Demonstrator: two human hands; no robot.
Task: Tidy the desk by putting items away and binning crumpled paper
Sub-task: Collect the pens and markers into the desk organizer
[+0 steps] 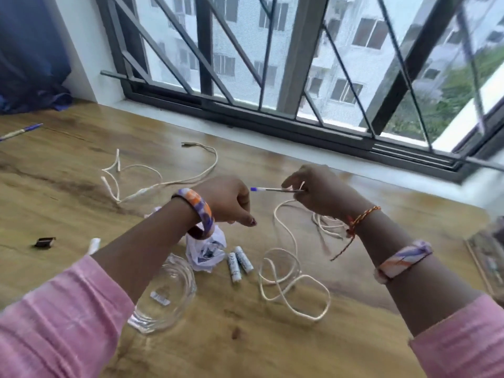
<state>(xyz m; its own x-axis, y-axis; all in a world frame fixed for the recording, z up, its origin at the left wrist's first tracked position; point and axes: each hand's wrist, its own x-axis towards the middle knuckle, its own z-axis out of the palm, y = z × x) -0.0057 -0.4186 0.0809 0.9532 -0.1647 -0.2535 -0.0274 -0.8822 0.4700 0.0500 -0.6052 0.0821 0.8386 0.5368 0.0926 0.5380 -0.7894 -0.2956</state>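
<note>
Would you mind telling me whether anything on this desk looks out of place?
Yes: a crumpled paper lies unbinned beside two loose batteries, and white cables sprawl tangled across the desk.

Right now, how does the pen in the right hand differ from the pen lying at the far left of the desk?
The held pen is off the desk, pinched by the right hand and roughly level; the far-left pen lies on the desk, untouched, slanting toward the window. The held pen looks thin with a clear or grey barrel and a blue end; the far-left pen shows a pale middle between blue ends. Both are slim pens with blue parts.
</note>
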